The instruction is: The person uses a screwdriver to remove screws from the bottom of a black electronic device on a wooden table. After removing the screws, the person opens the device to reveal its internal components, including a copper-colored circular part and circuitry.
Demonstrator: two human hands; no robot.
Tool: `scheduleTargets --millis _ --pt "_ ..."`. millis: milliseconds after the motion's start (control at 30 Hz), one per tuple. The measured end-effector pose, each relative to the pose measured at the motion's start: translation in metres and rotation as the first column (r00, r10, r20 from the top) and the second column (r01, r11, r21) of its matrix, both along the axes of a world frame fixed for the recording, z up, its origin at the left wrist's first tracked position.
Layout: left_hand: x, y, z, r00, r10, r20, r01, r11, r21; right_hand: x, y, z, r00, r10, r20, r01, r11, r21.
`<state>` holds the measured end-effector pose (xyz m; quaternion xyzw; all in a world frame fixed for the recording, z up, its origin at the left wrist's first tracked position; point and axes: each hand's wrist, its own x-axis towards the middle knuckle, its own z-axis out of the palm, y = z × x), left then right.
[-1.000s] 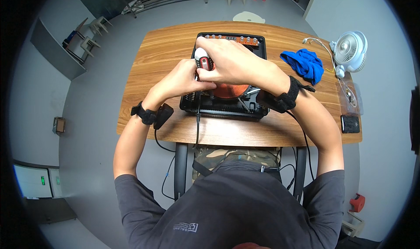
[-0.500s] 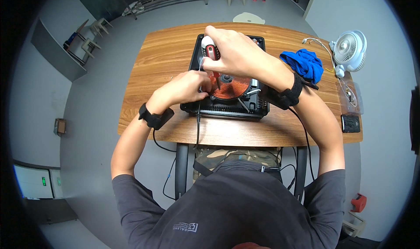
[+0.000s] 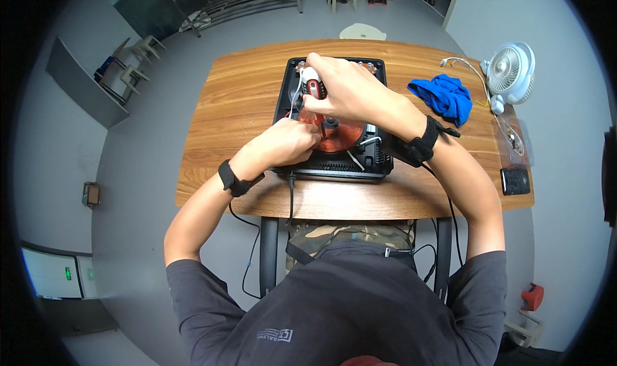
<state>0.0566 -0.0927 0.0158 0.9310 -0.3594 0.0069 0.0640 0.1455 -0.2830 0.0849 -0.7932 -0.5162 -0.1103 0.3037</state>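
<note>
An opened induction cooker with a black housing (image 3: 331,172) lies on the table, its round copper coil (image 3: 345,139) exposed. My right hand (image 3: 352,91) is wrapped round a red, black and white screwdriver (image 3: 312,88) held upright, its shaft pointing down onto the left part of the coil. Beside that shaft, my left hand (image 3: 287,142) rests over the coil's left edge with its fingers pressed together. Whatever those fingers pinch is hidden. A pale wire passes by the screwdriver, and white leads (image 3: 357,161) lie at the coil's lower right.
On the wooden table (image 3: 225,109), a blue cloth (image 3: 443,98) lies right of the cooker. A small white fan (image 3: 511,70), a clear plastic tray (image 3: 511,139) and a black phone-like device (image 3: 515,181) line the right edge. A black cord (image 3: 292,199) hangs over the front edge.
My left hand has shifted slightly right, closer to the screwdriver's shaft. The right hand and screwdriver have moved a little down and right in the picture, as the view shifted slightly.
</note>
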Motion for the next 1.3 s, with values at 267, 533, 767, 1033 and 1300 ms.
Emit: scheduleTargets --millis 267,533,767,1033,1300 --pt "-0.004 0.002 0.002 0.999 -0.023 0.034 0.024 0.999 -0.033 0.002 -0.002 0.001 1.000 0.004 -0.016 -0.004 1.000 -0.008" --pt "0.002 0.001 -0.002 0.987 -0.132 0.092 0.128 0.990 0.053 0.002 0.001 0.000 1.000 -0.001 0.001 0.001 0.999 -0.033" --pt "0.004 0.001 0.000 0.971 -0.227 0.079 0.223 0.973 0.054 0.001 0.000 0.000 1.000 -0.018 -0.006 0.018 0.999 -0.039" --pt "0.008 0.001 -0.003 0.947 -0.293 0.132 0.280 0.954 0.109 -0.005 -0.002 0.011 0.999 -0.035 -0.016 0.034 0.997 -0.071" --pt "0.008 0.000 0.003 0.895 -0.419 0.154 0.362 0.883 0.300 -0.002 -0.004 0.014 0.999 -0.039 -0.001 0.039 0.999 -0.035"
